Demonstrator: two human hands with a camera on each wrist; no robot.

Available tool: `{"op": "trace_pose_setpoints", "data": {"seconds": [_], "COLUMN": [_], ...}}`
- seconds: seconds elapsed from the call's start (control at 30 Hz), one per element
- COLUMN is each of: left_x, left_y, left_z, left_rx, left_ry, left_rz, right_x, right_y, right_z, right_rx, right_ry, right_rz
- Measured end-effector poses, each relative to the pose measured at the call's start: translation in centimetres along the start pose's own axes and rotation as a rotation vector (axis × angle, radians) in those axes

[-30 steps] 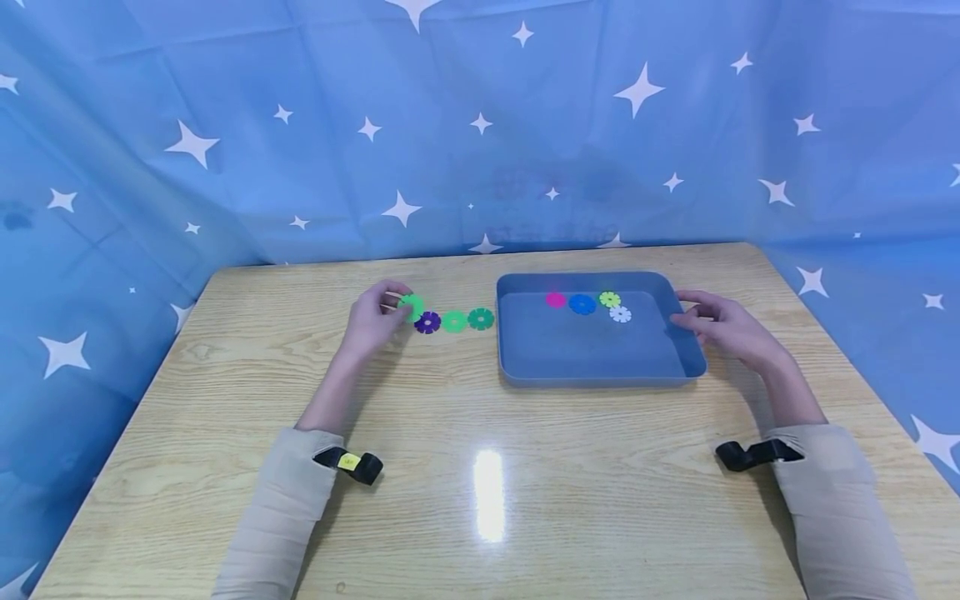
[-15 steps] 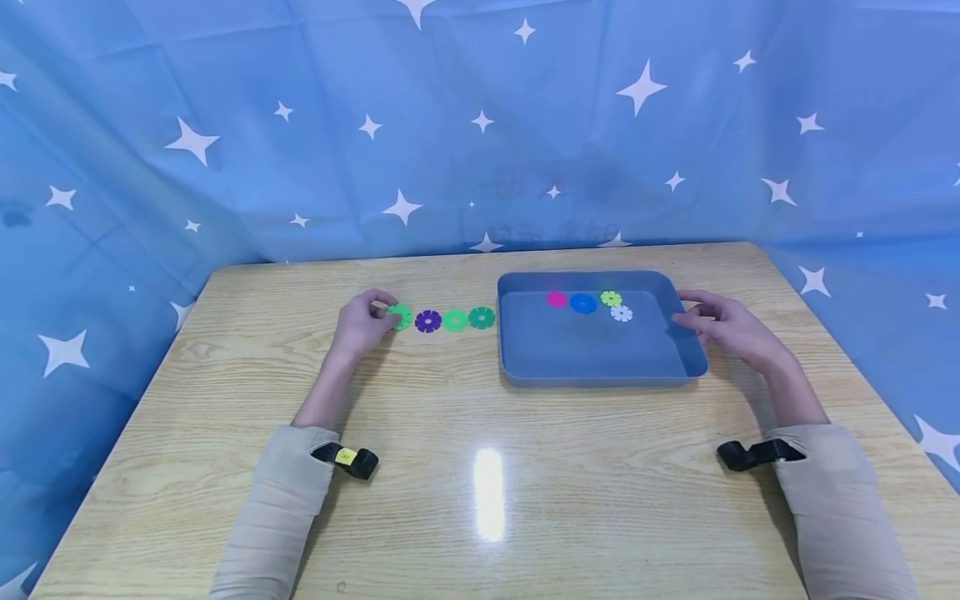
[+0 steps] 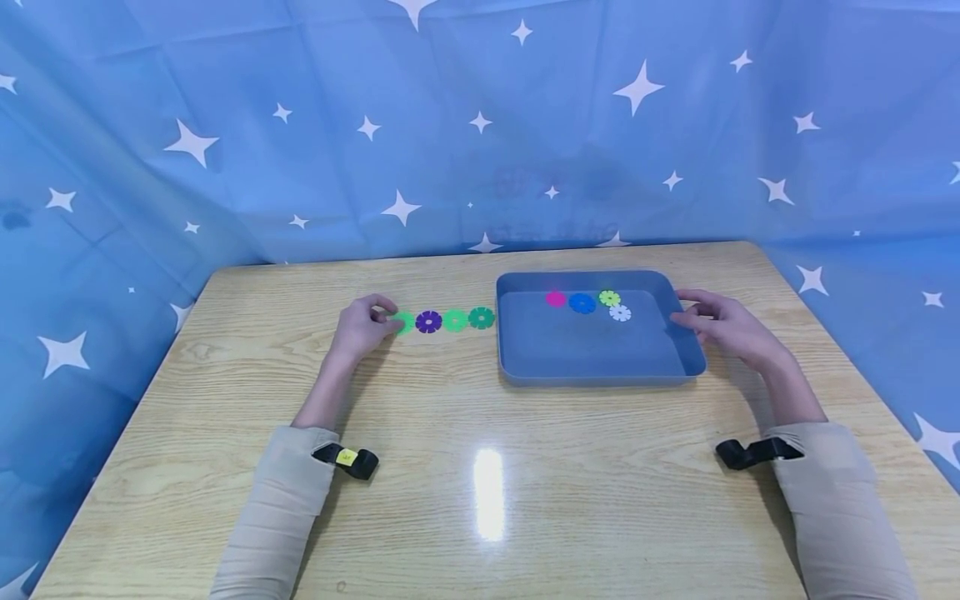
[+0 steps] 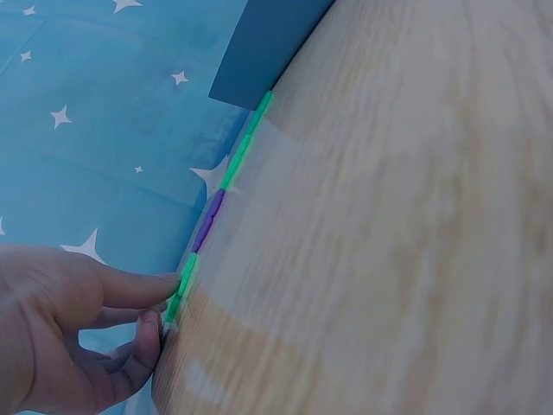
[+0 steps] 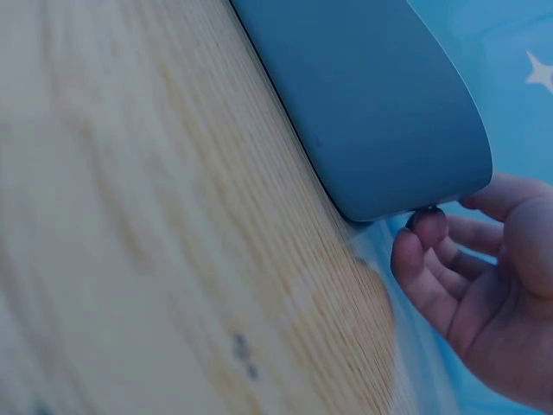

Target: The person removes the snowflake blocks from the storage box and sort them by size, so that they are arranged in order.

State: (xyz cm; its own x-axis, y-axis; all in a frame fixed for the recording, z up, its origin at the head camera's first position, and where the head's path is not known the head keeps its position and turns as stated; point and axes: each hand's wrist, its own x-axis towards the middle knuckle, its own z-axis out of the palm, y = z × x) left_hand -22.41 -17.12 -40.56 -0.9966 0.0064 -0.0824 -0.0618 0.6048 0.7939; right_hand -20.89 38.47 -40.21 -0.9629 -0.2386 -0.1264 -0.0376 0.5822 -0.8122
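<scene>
On the table, my left hand (image 3: 362, 327) pinches the near-left edge of a light green notched plastic disc (image 3: 406, 322). The left wrist view shows the thumb against this green disc (image 4: 180, 290), which lies flat on the wood. To its right, in a row, lie a purple disc (image 3: 428, 322), another light green disc (image 3: 454, 320) and a dark green disc (image 3: 481, 317) close to the tray. My right hand (image 3: 723, 325) grips the right end wall of the blue-grey tray (image 3: 592, 382), thumb over the rim. Beneath the rim, some fingertips show in the right wrist view.
Inside the tray lie a pink disc (image 3: 556, 298), a blue disc (image 3: 582, 303), a yellow-green disc (image 3: 610, 297) and a white disc (image 3: 620, 313). A blue star-patterned curtain (image 3: 450, 150) hangs behind the wooden table (image 3: 570, 483).
My left hand has brought the light green disc down from over the purple one to the table at the left end of the row. The right hand and tray stay put.
</scene>
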Motion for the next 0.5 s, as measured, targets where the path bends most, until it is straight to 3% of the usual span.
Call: {"op": "trace_pose_setpoints", "data": {"seconds": [0.2,0.5], "left_x": [-0.1,-0.6], "left_y": [0.2,2.1], "left_z": [0.0,1.3], "left_rx": [-0.003,-0.137], "left_ry": [0.022,0.069], "left_rz": [0.024,0.151], "right_x": [0.0,-0.1], "right_y": [-0.1,-0.3], "right_z": [0.0,0.1], "right_rx": [0.005,0.010], "right_ry": [-0.004,-0.001], "right_rz": [0.006,0.006]}}
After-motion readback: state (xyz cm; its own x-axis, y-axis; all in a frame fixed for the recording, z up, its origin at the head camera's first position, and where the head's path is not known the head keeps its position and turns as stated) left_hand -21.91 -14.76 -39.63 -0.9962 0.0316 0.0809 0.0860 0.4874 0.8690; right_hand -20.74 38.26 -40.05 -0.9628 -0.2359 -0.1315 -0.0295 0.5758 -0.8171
